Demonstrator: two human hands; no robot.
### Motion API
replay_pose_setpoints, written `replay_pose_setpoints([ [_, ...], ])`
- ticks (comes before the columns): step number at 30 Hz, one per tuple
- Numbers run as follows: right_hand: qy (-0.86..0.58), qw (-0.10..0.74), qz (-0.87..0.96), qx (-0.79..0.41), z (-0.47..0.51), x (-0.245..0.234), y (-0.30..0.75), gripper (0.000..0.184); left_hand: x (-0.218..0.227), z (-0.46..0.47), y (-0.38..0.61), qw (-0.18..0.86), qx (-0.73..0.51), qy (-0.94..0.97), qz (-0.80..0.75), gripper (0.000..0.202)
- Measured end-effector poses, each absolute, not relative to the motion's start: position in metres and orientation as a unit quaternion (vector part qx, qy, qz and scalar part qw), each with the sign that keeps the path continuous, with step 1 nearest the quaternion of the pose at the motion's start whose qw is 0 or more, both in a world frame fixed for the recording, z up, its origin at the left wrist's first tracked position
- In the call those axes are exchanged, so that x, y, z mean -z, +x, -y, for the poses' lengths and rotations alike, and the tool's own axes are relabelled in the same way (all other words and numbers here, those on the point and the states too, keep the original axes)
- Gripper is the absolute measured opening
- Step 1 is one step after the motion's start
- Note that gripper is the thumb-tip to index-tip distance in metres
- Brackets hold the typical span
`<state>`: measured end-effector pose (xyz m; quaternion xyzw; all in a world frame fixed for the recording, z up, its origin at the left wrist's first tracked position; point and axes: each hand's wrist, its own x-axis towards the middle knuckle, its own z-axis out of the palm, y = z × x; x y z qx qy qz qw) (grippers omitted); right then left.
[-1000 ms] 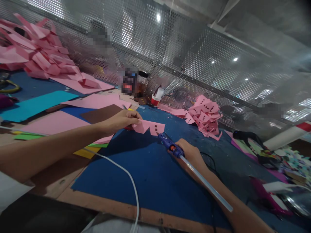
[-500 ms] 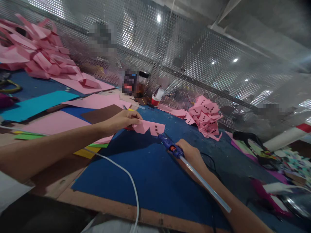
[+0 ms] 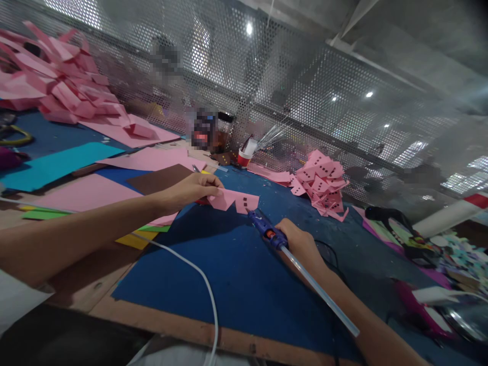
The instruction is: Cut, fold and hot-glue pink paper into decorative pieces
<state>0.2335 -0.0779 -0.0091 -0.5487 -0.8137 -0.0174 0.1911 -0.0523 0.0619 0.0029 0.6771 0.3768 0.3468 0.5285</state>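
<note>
My left hand (image 3: 190,190) pinches a folded pink paper piece (image 3: 234,199) with small dark squares, holding it just above the blue mat (image 3: 236,274). My right hand (image 3: 301,244) is wrapped round a blue glue gun (image 3: 265,230) with a long clear glue stick (image 3: 320,292) running back over my forearm. The gun's tip touches the lower right edge of the pink piece.
A pile of finished pink pieces (image 3: 320,183) lies at the back of the mat. More pink paper is heaped far left (image 3: 57,81), with teal (image 3: 49,165), pink and brown sheets beside it. A white cable (image 3: 190,274) crosses the front; a perforated metal screen (image 3: 290,86) stands behind.
Almost nothing has moved; the glue gun and my right hand have dropped very slightly, while the left hand keeps the pink piece still.
</note>
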Motion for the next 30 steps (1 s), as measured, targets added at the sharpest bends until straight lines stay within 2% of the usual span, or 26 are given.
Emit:
replay_pose_setpoints([
  [30, -0.553, 0.174, 0.815, 0.018, 0.0802, 0.005, 0.2333, 0.007, -0.0029, -0.0624, -0.0524, 0.525, -0.343, 0.682, -0.376, 0.012],
])
